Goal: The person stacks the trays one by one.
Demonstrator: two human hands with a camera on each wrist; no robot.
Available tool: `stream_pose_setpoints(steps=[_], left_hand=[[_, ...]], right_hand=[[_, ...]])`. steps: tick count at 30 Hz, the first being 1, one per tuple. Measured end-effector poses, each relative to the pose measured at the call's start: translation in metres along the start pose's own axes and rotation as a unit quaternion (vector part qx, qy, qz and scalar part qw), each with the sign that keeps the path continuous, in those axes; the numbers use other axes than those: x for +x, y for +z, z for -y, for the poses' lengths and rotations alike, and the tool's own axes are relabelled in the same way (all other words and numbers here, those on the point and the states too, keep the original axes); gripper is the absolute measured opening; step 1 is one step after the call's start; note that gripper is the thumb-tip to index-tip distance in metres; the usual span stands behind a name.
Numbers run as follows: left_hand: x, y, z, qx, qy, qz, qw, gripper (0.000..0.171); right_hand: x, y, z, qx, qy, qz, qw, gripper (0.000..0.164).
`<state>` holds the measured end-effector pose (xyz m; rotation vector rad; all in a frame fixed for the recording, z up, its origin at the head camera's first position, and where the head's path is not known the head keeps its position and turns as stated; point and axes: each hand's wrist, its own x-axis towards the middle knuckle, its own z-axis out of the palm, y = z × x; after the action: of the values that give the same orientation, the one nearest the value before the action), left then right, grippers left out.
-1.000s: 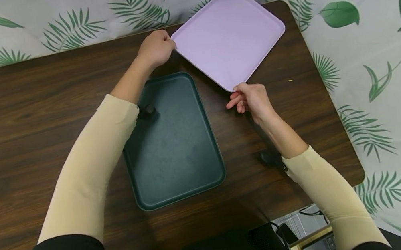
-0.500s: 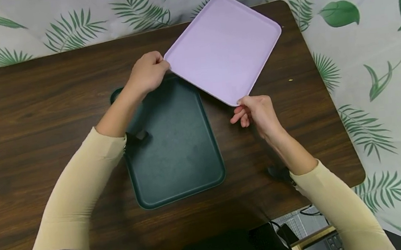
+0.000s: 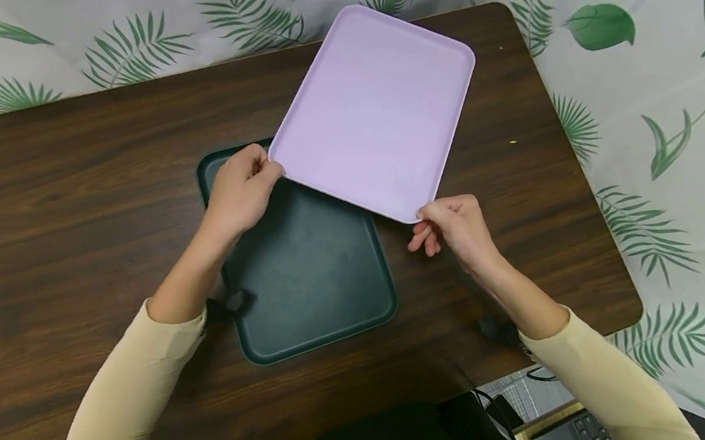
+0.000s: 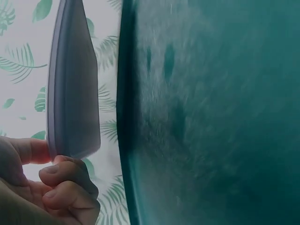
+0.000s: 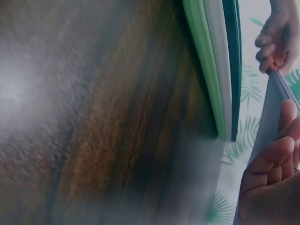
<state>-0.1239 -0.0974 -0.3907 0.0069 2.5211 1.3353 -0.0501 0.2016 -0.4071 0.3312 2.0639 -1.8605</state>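
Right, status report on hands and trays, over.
Left hand and right hand grip lilac tray at opposite corners. Tray partly over dark green tray. Nothing between them.

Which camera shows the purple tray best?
The head view: the whole purple tray shows from above, with the left hand and right hand pinching its near corners. The left wrist view shows only its edge, side-on. The right wrist view shows a blurred sliver.
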Motion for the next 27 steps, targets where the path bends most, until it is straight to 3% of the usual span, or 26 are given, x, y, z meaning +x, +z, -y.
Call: stream_pose_setpoints(steps=[13,27], left_hand=[[-0.060,-0.005,0.026,-0.015,0.017,-0.039,0.9990,0.023],[-0.119,-0.008,0.048,-0.044,-0.016,-0.046,0.9978,0.029]], right_hand=[[-0.018,0.012,-0.001,-0.064,-0.027,0.046,0.996,0.027],[-0.024,0.015,-0.005,-0.105,-0.083,0.146,0.980,0.028]])
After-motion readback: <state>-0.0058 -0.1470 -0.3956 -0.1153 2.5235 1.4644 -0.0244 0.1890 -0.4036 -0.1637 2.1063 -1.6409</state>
